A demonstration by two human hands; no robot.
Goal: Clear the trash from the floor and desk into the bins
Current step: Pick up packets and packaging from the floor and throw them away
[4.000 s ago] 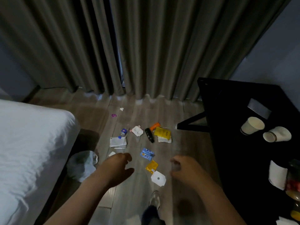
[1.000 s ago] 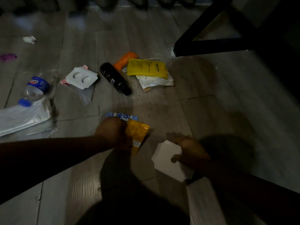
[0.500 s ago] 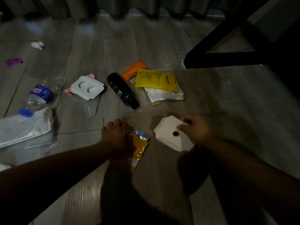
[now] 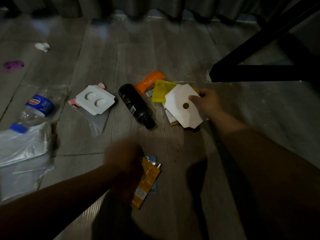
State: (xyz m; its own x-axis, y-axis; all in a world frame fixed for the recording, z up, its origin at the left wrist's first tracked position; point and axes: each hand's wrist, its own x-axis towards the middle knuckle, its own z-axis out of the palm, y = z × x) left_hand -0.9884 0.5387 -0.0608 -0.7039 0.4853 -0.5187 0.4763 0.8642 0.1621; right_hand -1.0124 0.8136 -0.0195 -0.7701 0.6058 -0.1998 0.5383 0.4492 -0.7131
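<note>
Two hands are loaded in the head view. The right hand (image 4: pixel 207 103) has its grip pinched on one edge of a flat white paper card with a round hole (image 4: pixel 180 108). It holds the card over the yellow foil packet (image 4: pixel 161 90) and the papers beneath it on the grey plank floor (image 4: pixel 173 49). The left hand (image 4: pixel 124 163) is blurred, and its grip is curled round a yellow-orange sachet (image 4: pixel 147 184) with a blue wrapper (image 4: pixel 153 159) behind it.

All three pieces look light and limp, so an edge pinch should do. The card may flex, though, and the glossy sachets could slide out of a loose fist.

Lying on the floor:
- **A dark glossy bottle (image 4: pixel 136 105)** rests on its side. It is likely heavier and prone to roll, so it is best taken round its body.
- **A white moulded pulp tray (image 4: pixel 95 99)** looks stiff enough to lift by a corner.
- **A clear plastic bottle with a blue label (image 4: pixel 37 108)** is probably light and crushable. It touches a clear plastic bag (image 4: pixel 22 146).
- **An orange packet (image 4: pixel 149 80)** lies just beside the yellow one.

No bins show here.
</note>
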